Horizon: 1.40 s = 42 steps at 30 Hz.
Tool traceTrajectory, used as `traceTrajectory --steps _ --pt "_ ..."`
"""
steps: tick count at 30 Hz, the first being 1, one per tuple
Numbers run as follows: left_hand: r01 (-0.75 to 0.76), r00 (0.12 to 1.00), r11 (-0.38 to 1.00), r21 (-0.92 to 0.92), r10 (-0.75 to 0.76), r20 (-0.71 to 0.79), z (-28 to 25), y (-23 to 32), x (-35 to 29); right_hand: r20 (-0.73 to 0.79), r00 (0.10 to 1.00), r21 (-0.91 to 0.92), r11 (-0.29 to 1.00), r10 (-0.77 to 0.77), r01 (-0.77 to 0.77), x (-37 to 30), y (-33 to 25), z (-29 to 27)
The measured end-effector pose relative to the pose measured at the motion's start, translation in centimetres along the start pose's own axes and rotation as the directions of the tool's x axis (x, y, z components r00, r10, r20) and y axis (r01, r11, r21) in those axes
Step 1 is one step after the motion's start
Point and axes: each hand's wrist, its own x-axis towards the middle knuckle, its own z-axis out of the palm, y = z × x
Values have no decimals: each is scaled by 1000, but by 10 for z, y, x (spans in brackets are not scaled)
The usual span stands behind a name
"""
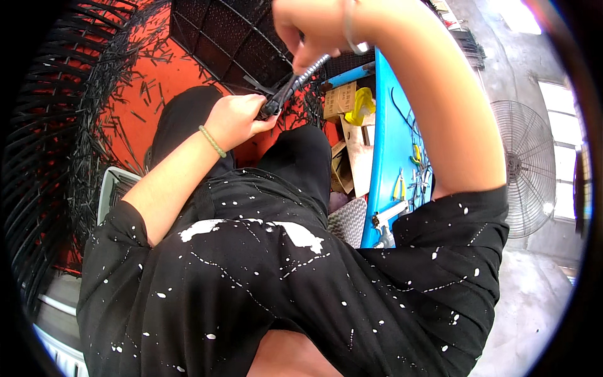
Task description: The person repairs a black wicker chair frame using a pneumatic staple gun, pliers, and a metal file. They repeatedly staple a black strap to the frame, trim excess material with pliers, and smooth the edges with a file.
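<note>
A dark, ribbed length like a cable or sleeve (pixel 304 73) runs slantwise between my hands above my knees, with a greyish sheen on its upper part. My left hand (pixel 235 119) is closed round its lower end, where a dark clump and a short flat strip stick out; what that clump is I cannot make out. Higher up, at the top edge, my right hand (pixel 308 28) has its fingers bent down and pinched on the upper end. The fingertips partly cover that end.
Black cables (pixel 44 144) hang in rows at left. Dark scraps litter the red floor (pixel 135 119). A black mesh panel (pixel 226 38) stands ahead. At right are a blue table (pixel 380 151) with yellow-handled pliers (pixel 400 187), a cardboard box (pixel 339 102), a yellow bag (pixel 361 107) and a fan (pixel 521 169).
</note>
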Motion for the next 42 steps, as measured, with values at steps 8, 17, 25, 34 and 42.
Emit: traceTrajectory --steps 8,17,25,34,42 --pt "54 992 998 21 -56 112 -1 -1 -3 -399 917 -173 981 15 -91 -67 -35 82" --pt "16 1000 1000 -3 -16 24 -2 1 1 -487 871 45 994 -64 98 -41 40 101" --pt "14 1000 1000 23 -14 19 -2 4 2 -844 533 119 991 67 63 -29 26 92" --pt "49 996 997 65 -54 66 -1 1 -1 -491 446 321 -321 748 891 -13 12 152" --pt "48 998 997 53 -50 49 -4 8 4 -972 227 227 -492 -61 840 -1 23 159"
